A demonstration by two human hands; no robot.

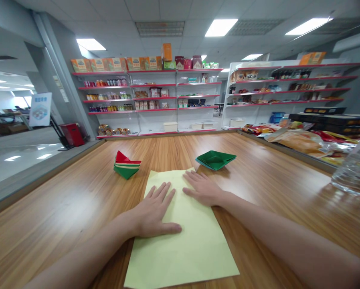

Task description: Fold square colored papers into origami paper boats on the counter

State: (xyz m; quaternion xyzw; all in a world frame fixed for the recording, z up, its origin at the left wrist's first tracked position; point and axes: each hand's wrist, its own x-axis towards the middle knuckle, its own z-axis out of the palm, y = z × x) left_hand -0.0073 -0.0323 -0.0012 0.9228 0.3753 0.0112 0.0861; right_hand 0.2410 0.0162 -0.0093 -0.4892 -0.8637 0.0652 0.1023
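Note:
A pale yellow sheet of paper lies flat on the wooden table, its far corners slightly lifted. My left hand rests on the left part of the sheet, fingers spread, thumb pointing right. Near the far right edge of the paper lies my right hand, palm down with fingers stretched out. Beyond the left hand stands a stack of folded paper boats in red, pale and green. A green folded paper boat, with a blue layer under it, sits just beyond my right hand.
The wooden table has a raised rim. At its right edge stands a clear plastic bottle, near packaged snacks and black boxes. Store shelves with goods line the back. A sign stands at left.

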